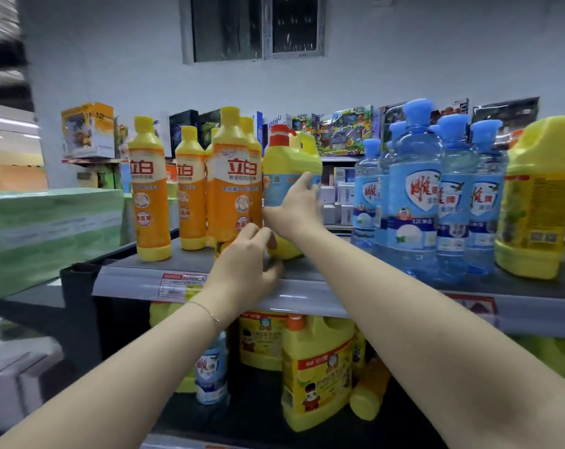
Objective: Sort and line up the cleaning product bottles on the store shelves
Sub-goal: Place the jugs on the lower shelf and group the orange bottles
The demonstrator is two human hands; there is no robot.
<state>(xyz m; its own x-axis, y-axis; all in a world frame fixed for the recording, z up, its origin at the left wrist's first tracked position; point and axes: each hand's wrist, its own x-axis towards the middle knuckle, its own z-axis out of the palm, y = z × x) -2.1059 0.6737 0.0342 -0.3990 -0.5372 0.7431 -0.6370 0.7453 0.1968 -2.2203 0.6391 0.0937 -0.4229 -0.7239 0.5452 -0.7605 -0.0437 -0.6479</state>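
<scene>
**Yellow jug gripped on the top shelf**

A yellow jug (287,160) with a red cap and a pale blue label is seen standing on the top shelf (307,294), near its front edge, roughly mid-frame. It is gripped by the right hand (295,215): the thumb is laid up across the label and the fingers are wrapped round the jug's right side.

At 9 o'clock of the jug, just beside it, a tall orange bottle (234,189) with a yellow cap is placed upright. The left hand (242,267) is held at this bottle's foot, at 7 o'clock of the jug, with its fingers curled; whether anything is actually held cannot be told, since the bottle's base is hidden behind the hand. A thin bracelet (206,311) is worn on that wrist.

Further toward 9 o'clock, two more orange bottles (150,196) are stood upright, and beyond them a green carton (48,231) is seen. At 3 o'clock a cluster of clear blue bottles (410,196) with blue caps is grouped, with a large yellow canister (536,202) at the far right.

At 6 o'clock, on the lower shelf, a yellow labelled jug (316,374) is stood. At 12 o'clock, behind, toy boxes (342,131) are ranged.
</scene>
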